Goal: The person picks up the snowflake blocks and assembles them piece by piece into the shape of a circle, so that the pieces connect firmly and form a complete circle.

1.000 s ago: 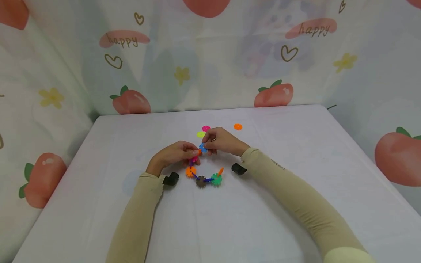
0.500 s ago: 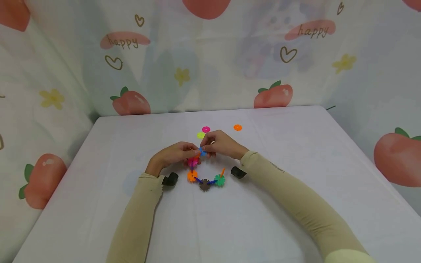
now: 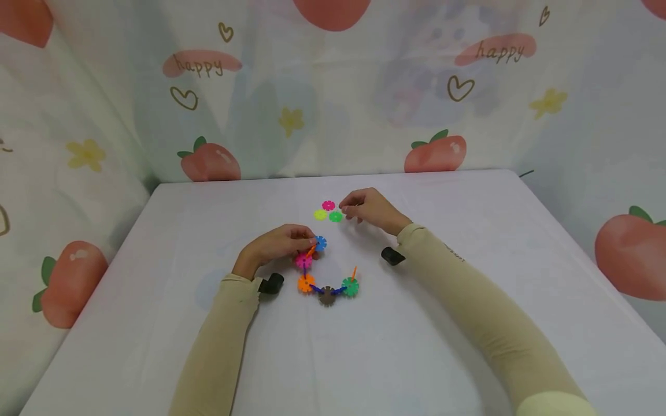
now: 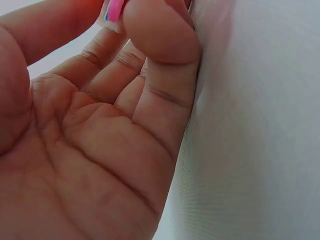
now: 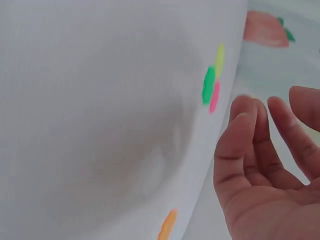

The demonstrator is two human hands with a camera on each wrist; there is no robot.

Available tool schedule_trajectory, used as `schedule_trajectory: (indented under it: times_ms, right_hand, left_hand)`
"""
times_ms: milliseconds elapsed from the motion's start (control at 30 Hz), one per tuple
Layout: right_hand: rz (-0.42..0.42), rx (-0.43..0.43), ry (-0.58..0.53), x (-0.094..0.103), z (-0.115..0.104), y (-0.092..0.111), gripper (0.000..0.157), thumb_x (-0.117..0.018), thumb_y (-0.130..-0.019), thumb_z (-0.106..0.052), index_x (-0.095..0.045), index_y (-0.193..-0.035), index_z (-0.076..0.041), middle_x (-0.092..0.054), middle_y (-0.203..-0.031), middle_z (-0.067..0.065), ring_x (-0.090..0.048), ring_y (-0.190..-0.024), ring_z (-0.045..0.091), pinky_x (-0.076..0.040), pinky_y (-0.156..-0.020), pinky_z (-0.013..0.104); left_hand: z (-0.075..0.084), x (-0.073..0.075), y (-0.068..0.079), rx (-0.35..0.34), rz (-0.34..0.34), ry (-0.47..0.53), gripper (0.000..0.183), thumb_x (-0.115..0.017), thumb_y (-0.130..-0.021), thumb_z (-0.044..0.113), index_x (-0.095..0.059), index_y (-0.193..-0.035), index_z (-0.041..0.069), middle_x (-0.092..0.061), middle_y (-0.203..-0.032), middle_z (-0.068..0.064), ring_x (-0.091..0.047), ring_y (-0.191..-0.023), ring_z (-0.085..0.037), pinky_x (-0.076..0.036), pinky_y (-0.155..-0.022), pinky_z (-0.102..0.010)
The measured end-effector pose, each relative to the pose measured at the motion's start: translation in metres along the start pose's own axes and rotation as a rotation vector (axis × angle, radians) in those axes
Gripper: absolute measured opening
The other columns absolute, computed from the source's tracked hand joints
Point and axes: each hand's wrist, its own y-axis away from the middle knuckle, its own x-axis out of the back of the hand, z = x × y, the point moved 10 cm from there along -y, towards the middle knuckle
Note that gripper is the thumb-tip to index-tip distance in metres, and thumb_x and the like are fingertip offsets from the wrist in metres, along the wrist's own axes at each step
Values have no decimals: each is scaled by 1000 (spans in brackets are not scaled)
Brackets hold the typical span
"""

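Observation:
My left hand (image 3: pixel 276 245) pinches the far left end of a chain of notched plastic snowflake discs, by an orange disc (image 3: pixel 311 251) and a blue disc (image 3: pixel 321 243). From there the chain curves toward me through a pink disc (image 3: pixel 304 262), an orange disc (image 3: pixel 306 283), a dark brown disc (image 3: pixel 326 296) and a green disc (image 3: pixel 350 287), with blue discs linking them edge-on. My right hand (image 3: pixel 372 209) holds nothing, its fingers loosely bent. It hovers just right of a loose bright green disc (image 3: pixel 335 216). In the left wrist view, a pink edge (image 4: pixel 115 9) shows at my fingertips.
Loose yellow (image 3: pixel 319 215) and pink (image 3: pixel 328 205) discs lie beside the green one. Another loose orange disc (image 5: pixel 167 226) shows in the right wrist view; my right hand hides it in the head view. A printed curtain (image 3: pixel 343 86) stands behind the white table (image 3: pixel 447 335).
My right hand has let go of the blue disc and moved away to the right and back, uncovering the loose green disc. My left hand keeps its hold; the chain's near part has shifted slightly right.

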Motion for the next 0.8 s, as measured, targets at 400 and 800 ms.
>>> schedule_trajectory:
  times_ms: [400,800]
  right_hand:
    - [73,-75,30,26,28,-18,37,-66,-106,-14,-67,-139,2,-66,-136,18,-61,-118,31,-52,-99,42]
    - [10,-98,185,-10,21,-35,33,-74,-100,-13,-71,-130,0,-67,-127,17,-58,-116,31,-49,-101,42]
  left_hand:
    - [-3,0,0,2,-3,-4,21,-63,-109,25,-70,-115,5,-69,-96,-5,-54,-82,-19,-43,-75,-31]
    - [-3,3,-2,8,21,-22,23,-63,-109,26,-71,-116,6,-73,-102,-6,-54,-85,-19,-42,-76,-32]
